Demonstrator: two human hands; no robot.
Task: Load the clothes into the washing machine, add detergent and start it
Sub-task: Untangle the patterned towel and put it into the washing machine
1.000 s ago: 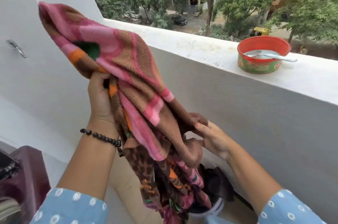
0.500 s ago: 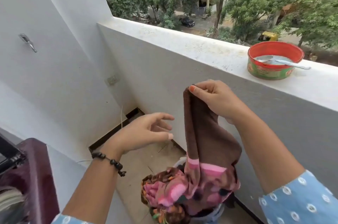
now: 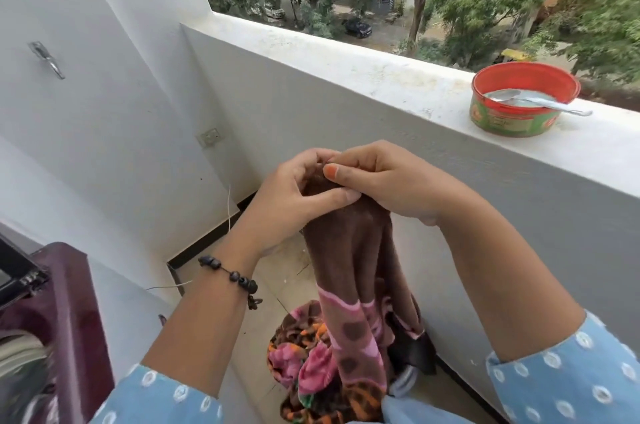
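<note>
Since the last frame, the left hand (image 3: pixel 294 195) has come across to join the right hand (image 3: pixel 384 181); both now pinch the top edge of the towel (image 3: pixel 349 271), whose lower end trails into the basket (image 3: pixel 405 385) on the floor. Holding it two-handed suggests it is being readied for the washer (image 3: pixel 69 312) at left. Detergent tin (image 3: pixel 519 108) waits on the ledge (image 3: pixel 346 56).

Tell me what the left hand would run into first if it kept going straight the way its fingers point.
The left hand points right, fingers pinching the top of the brown towel. The right hand grips the same spot, so it would likely meet that hand at once; depth is unclear.
</note>
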